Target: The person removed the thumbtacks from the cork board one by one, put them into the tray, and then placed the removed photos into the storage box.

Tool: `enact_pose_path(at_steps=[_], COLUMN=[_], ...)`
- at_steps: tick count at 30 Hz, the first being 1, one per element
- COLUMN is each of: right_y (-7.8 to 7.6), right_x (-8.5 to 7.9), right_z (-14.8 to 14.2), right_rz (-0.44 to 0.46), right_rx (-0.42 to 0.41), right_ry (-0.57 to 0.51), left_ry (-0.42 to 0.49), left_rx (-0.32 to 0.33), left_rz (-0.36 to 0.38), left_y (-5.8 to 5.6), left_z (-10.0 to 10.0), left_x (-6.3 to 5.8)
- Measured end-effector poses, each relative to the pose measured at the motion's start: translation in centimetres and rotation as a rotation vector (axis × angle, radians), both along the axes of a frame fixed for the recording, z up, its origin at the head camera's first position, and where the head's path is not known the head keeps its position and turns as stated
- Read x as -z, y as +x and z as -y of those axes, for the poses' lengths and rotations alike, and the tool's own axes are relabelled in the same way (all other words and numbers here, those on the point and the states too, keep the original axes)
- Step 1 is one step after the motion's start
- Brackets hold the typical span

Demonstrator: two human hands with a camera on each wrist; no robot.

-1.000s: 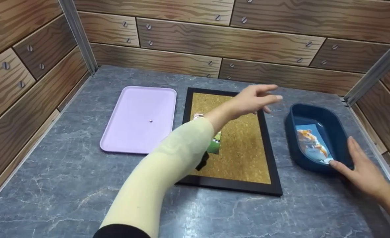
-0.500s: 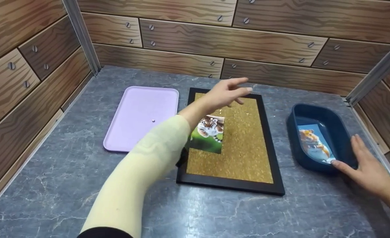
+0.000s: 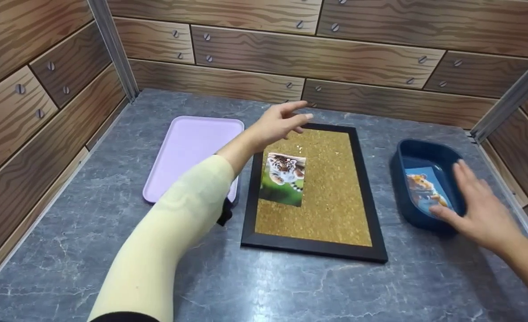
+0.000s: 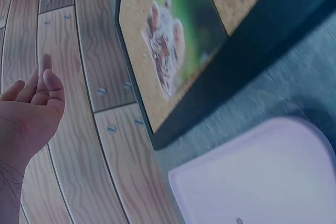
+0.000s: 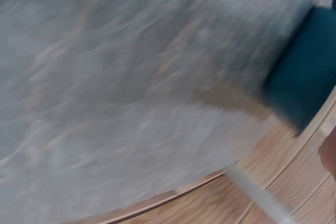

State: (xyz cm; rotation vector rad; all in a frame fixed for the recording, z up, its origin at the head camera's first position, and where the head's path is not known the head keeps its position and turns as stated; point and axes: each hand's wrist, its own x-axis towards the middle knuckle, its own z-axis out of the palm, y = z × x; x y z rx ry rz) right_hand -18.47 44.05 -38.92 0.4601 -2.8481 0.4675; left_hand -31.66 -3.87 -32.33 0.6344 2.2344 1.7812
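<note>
My left hand [image 3: 275,123] hovers above the far left corner of a black-framed cork board [image 3: 331,192], fingers loosely extended and holding nothing. On the board's left part lies a tiger photo [image 3: 284,183]. Just beyond its top edge are tiny shiny bits [image 3: 299,147], too small to identify. My right hand [image 3: 483,214] is at the near right side of a dark blue container [image 3: 409,208], fingers straight, thumb over the container. Whether it touches the rim cannot be told. Inside the container lies a photo of a hamster-like animal [image 3: 424,185], its near end partly behind the thumb.
A lilac tray [image 3: 192,143] lies left of the board, partly behind my left forearm. One tiny object [image 4: 239,221] sits on it in the left wrist view. Wood-patterned walls [image 3: 246,53] with metal corner posts [image 3: 116,49] enclose the grey marbled table [image 3: 89,201].
My left hand has moved left across the board, uncovering the tiger photo. My right hand has shifted from the container's near right rim, its fingers and thumb now farther over the container.
</note>
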Motion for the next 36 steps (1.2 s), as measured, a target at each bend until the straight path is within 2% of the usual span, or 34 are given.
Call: enact_pose_path(at_steps=[5, 15, 25, 36], right_y=[-0.5, -0.5, -0.7, -0.4], right_x=[-0.5, -0.6, 2.0, 4.1], right_z=[3.4, 9.9, 16.0, 20.3], right_rz=[-0.067, -0.067, 0.057, 0.104], right_rx=[-0.131, -0.282, -0.393, -0.513], right_ry=[0.025, 0.026, 0.079, 0.159], left_ry=[-0.017, 0.004, 0.022, 0.017], left_rx=[-0.023, -0.058, -0.089, -0.106], left_rz=[0.007, -0.005, -0.018, 0.004], left_y=[0.1, 0.4, 0.0, -0.4], left_z=[1.6, 3.8, 4.4, 4.1], left_x=[0.5, 1.4, 3.3, 5.0])
